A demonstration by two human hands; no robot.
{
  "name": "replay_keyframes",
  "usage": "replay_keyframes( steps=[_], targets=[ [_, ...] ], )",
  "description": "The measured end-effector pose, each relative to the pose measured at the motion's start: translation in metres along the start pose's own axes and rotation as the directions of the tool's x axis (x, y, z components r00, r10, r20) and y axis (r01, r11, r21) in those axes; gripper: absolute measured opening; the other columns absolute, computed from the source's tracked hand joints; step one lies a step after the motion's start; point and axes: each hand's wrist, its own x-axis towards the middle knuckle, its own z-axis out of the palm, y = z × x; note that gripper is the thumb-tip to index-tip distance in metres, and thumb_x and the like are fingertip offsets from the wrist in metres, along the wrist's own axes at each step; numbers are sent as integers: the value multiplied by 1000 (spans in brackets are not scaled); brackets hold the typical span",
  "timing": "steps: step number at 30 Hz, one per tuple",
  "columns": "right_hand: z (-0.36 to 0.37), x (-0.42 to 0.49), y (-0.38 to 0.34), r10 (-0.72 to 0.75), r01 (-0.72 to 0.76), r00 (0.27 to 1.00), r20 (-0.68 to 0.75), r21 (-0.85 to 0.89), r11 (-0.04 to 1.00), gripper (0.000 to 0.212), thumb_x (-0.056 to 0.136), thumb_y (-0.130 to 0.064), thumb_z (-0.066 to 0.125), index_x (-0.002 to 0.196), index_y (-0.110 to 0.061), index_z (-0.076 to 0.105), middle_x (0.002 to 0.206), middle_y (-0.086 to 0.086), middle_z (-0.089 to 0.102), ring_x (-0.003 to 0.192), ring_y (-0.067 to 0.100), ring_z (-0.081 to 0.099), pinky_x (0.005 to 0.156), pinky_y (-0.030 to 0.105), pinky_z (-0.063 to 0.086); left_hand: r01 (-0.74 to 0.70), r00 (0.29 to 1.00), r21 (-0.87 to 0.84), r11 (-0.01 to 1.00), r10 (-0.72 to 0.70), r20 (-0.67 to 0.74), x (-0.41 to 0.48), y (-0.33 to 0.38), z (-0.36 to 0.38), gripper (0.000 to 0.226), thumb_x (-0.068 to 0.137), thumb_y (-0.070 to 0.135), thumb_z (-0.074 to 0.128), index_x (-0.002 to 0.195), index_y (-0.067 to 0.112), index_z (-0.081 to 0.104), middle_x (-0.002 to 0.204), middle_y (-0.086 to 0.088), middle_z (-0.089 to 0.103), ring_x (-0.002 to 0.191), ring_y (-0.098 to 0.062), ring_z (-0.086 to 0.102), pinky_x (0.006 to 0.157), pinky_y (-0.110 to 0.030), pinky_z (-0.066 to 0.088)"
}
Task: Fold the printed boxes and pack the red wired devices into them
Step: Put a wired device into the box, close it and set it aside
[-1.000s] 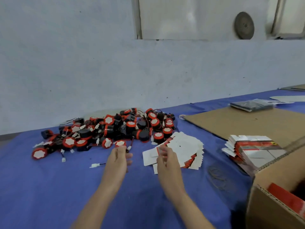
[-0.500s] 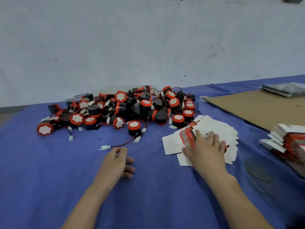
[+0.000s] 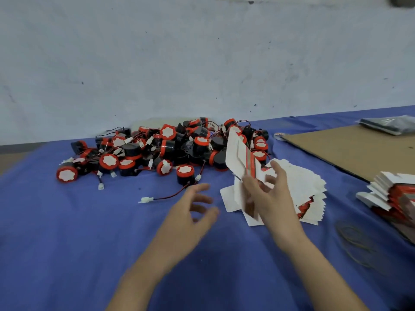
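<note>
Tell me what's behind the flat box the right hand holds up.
The right end of the device pile: red-capped devices show past both edges of the flat box in the right hand. Anything directly behind the card is covered.

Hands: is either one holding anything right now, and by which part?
The right hand grips one flat box by its lower end, tilted up over the stack. The left hand holds nothing, fingers spread above the cloth.

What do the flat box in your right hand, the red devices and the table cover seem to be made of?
Flat box: thin printed card, white with red stripe; holds stiff, creased.
Red devices: probably moulded plastic, smooth red-and-black shells.
Table cover: likely matte blue cloth, faintly wrinkled.
</note>
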Motion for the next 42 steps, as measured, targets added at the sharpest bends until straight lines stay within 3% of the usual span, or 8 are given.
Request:
replay_keyframes(
  steps=[5,10,13,16,23,32,37,42],
  targets=[
    [31,-21,-2,18,-68,982,188,265,962,74,90,-33,69,151,-39,28,121,-10,56,87,-7,67,58,9,51,-177,981,-60,982,181,65,-6,13,25,50,93,29,67,130,54,46,121,25,63,111,3,62,87,-14,50],
    [42,-29,-3,36,-158,920,391,284,946,73,89,-36,66,152,-40,28,121,-18,62,93,-8,67,89,25,57,-175,982,-133,976,164,-92,-7,14,22,49,104,17,50,142,48,44,133,23,60,122,3,56,95,-22,51],
    [40,-27,-6,-42,-48,944,327,265,963,66,93,-27,65,146,-49,30,116,-42,47,94,-33,47,68,-3,42,-172,984,-188,967,175,0,-9,16,20,44,106,20,48,144,41,48,135,22,60,127,1,54,101,-20,48],
    [38,-26,-3,-105,40,956,273,232,972,76,94,-31,64,153,-48,19,126,-45,31,95,-44,29,68,-9,35,-169,980,-199,965,186,70,-10,17,19,40,103,22,51,139,39,55,132,22,63,126,1,55,101,-15,45],
    [33,-29,1,-175,49,911,374,323,945,46,103,-16,49,125,-56,51,106,-45,61,104,-22,56,74,1,46,-202,979,-200,959,199,-38,-4,15,16,50,94,28,68,136,49,50,129,22,63,118,0,61,88,-10,50],
    [37,-39,-4,-187,10,868,460,360,933,30,99,-51,39,100,-64,67,101,-23,74,93,-3,70,66,8,53,-106,975,-279,954,45,-217,2,12,2,67,66,56,77,123,49,42,111,40,60,101,16,60,71,-3,49],
    [38,-39,-4,-244,75,838,488,339,938,31,103,-53,40,124,-49,62,116,-12,72,107,7,69,79,13,54,-60,973,-306,950,-14,-232,1,15,-7,67,65,69,65,125,50,44,100,42,63,90,16,64,62,-3,48],
    [39,-33,-5,-154,23,921,358,345,938,42,98,-53,40,106,-25,71,94,-10,77,88,3,72,67,11,52,-25,984,-359,933,-41,-173,-1,16,-11,68,71,86,51,133,59,39,107,34,68,91,9,68,74,-15,56]
  ],
)
